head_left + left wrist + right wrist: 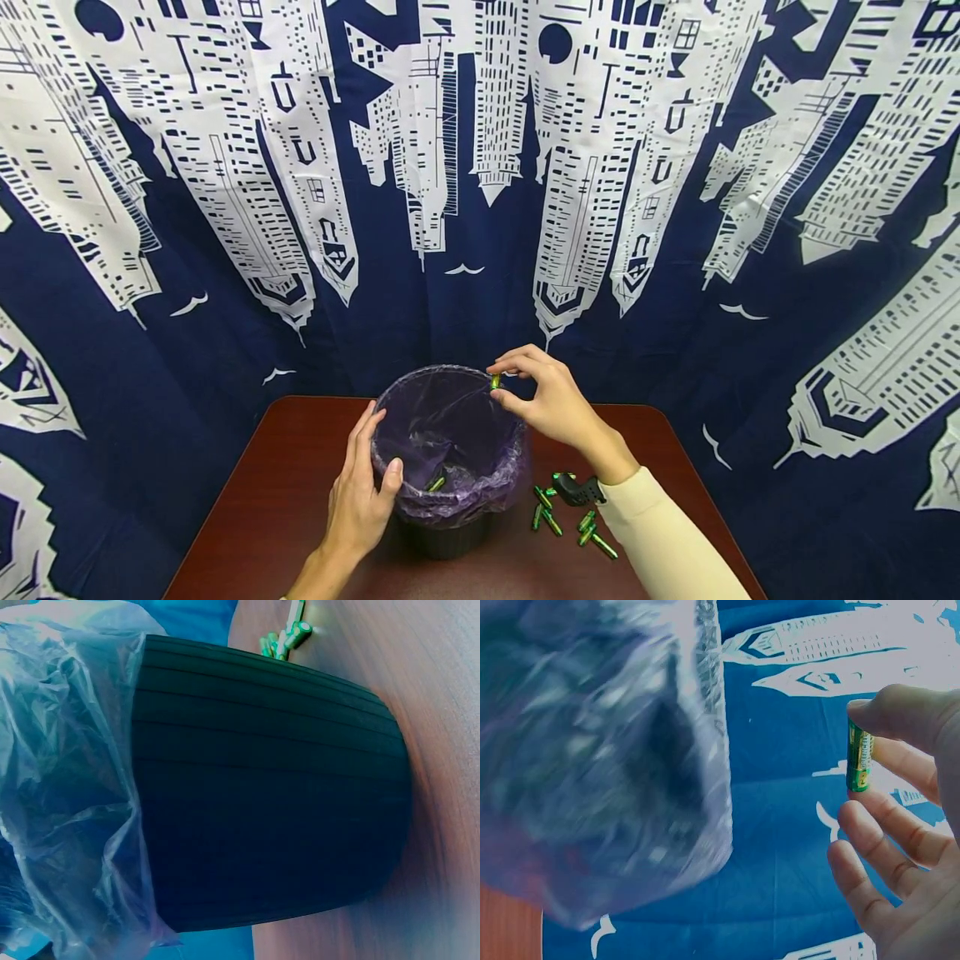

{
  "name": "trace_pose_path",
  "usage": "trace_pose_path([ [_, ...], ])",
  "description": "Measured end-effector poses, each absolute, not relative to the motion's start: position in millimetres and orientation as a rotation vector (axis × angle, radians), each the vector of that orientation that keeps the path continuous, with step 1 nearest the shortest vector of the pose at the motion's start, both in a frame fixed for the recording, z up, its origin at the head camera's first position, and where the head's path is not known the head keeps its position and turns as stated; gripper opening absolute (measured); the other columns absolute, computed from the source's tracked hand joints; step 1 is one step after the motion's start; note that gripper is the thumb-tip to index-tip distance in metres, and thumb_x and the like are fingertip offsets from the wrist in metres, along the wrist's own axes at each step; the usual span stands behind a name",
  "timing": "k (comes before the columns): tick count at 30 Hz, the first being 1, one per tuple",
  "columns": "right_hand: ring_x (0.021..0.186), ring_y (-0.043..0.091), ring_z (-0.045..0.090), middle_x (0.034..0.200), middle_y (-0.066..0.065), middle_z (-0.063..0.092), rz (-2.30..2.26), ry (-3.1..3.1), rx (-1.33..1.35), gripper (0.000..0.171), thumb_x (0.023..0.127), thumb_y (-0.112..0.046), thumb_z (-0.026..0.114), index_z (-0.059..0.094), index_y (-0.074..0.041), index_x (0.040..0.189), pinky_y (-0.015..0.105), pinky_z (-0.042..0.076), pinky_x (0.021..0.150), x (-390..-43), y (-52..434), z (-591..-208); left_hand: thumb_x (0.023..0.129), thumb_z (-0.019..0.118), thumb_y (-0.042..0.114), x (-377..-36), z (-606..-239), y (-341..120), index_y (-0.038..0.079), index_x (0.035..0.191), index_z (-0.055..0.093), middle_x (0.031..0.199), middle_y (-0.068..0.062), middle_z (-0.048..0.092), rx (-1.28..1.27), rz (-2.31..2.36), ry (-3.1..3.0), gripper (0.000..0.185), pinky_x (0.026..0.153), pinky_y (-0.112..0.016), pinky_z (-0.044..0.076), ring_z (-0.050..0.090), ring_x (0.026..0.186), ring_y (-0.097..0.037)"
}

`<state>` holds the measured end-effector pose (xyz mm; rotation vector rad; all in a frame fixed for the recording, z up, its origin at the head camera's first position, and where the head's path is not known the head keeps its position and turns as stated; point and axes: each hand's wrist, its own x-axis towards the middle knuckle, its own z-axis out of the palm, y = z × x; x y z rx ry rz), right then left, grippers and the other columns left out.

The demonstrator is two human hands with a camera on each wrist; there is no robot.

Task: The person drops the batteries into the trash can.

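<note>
Battery held at the far right rim of the lined bin, just right of frame centre.

The right hand (551, 400) pinches a green battery (495, 382) between thumb and fingertip, its long axis roughly upright in the right wrist view, right at the far right edge of the bin (448, 508); the opening lies down and to the left of it. The left hand (363, 492) grips the near left rim, thumb hooked over the purple liner (450, 425), so the right hand is the nearer one. One battery (436, 483) lies inside the bin; loose batteries (570, 523) lie on the surface (277, 500) lower right of it.
</note>
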<state>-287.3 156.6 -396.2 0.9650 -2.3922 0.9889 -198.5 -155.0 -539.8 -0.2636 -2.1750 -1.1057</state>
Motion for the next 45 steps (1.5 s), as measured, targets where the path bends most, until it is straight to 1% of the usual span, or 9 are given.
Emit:
trace_pose_path([
  [5, 0.123, 0.030, 0.078, 0.132, 0.001, 0.079, 1.025, -2.403, 1.025, 0.029, 0.098, -0.015, 0.094, 0.087, -0.018, 0.127, 0.054, 0.066, 0.108, -292.2, 137.2, -388.9, 0.102, 0.074, 0.029, -195.6, -529.7, -162.1, 0.013, 0.175, 0.050, 0.188, -0.005, 0.044, -0.274, -1.090, -2.253, 0.078, 0.063, -0.048, 0.059, 0.080, 0.127, -0.048],
  [10, 0.125, 0.033, 0.079, 0.130, 0.006, 0.079, 1.037, -2.388, 1.111, 0.029, 0.098, -0.012, 0.093, 0.086, -0.012, 0.126, 0.056, 0.066, 0.111, -298.4, 119.6, -385.6, 0.108, 0.073, 0.042, -195.1, -513.8, -167.1, 0.016, 0.176, 0.049, 0.189, -0.005, 0.041, -0.245, -1.093, -2.387, 0.076, 0.065, -0.046, 0.059, 0.079, 0.128, -0.048],
  [13, 0.124, 0.036, 0.079, 0.129, 0.009, 0.079, 1.046, -2.384, 1.155, 0.029, 0.098, -0.010, 0.092, 0.086, -0.008, 0.126, 0.058, 0.065, 0.112, -301.5, 111.1, -384.7, 0.110, 0.071, 0.048, -197.5, -503.0, -166.3, 0.019, 0.176, 0.049, 0.189, -0.008, 0.041, -0.196, -1.107, -2.461, 0.074, 0.079, -0.061, 0.065, 0.074, 0.140, -0.051],
  [16, 0.122, 0.035, 0.078, 0.128, 0.008, 0.080, 1.031, -2.396, 1.178, 0.028, 0.098, -0.010, 0.092, 0.086, -0.009, 0.125, 0.056, 0.065, 0.111, -304.1, 104.1, -383.0, 0.112, 0.070, 0.052, -202.0, -491.5, -163.3, 0.021, 0.178, 0.046, 0.189, -0.012, 0.038, -0.143, -1.137, -2.525, 0.077, 0.100, -0.077, 0.061, 0.064, 0.154, -0.051],
  [20, 0.121, 0.033, 0.078, 0.128, 0.007, 0.080, 1.015, -2.412, 1.196, 0.027, 0.099, -0.012, 0.092, 0.086, -0.010, 0.125, 0.055, 0.065, 0.111, -306.5, 93.2, -379.5, 0.112, 0.070, 0.053, -207.2, -480.8, -160.2, 0.018, 0.182, 0.039, 0.189, -0.018, 0.036, -0.101, -1.194, -2.581, 0.084, 0.118, -0.083, 0.050, 0.054, 0.164, -0.052],
  [23, 0.122, 0.035, 0.078, 0.129, 0.008, 0.079, 1.018, -2.416, 1.214, 0.027, 0.100, -0.013, 0.091, 0.086, -0.010, 0.126, 0.057, 0.065, 0.111, -307.0, 85.7, -378.8, 0.111, 0.072, 0.051, -208.0, -478.6, -160.1, 0.016, 0.184, 0.033, 0.189, -0.022, 0.037, -0.083, -1.239, -2.608, 0.090, 0.125, -0.082, 0.045, 0.050, 0.167, -0.052],
  [29, 0.127, 0.036, 0.077, 0.133, 0.008, 0.079, 0.988, -2.471, 1.208, 0.028, 0.102, -0.016, 0.090, 0.086, -0.011, 0.129, 0.056, 0.064, 0.114, -308.2, 81.2, -384.1, 0.109, 0.074, 0.050, -207.1, -479.0, -162.4, 0.018, 0.188, 0.020, 0.189, -0.024, 0.036, -0.071, -1.266, -2.658, 0.101, 0.127, -0.081, 0.044, 0.049, 0.167, -0.054],
  [35, 0.130, 0.032, 0.077, 0.136, 0.007, 0.079, 0.891, -2.562, 1.172, 0.032, 0.102, -0.021, 0.091, 0.085, -0.012, 0.132, 0.049, 0.063, 0.117, -306.2, 88.9, -388.8, 0.109, 0.073, 0.049, -207.2, -480.2, -162.0, 0.018, 0.189, 0.018, 0.187, -0.026, 0.039, -0.082, -1.266, -2.687, 0.102, 0.125, -0.081, 0.046, 0.052, 0.165, -0.055],
  [45, 0.128, 0.032, 0.078, 0.134, 0.007, 0.080, 0.935, -2.514, 1.109, 0.029, 0.103, -0.019, 0.090, 0.086, -0.011, 0.131, 0.053, 0.063, 0.115, -304.9, 117.0, -393.5, 0.109, 0.074, 0.047, -210.1, -480.1, -162.4, 0.020, 0.189, 0.016, 0.187, -0.025, 0.039, -0.077, -1.245, -2.697, 0.103, 0.125, -0.082, 0.045, 0.051, 0.165, -0.057],
])
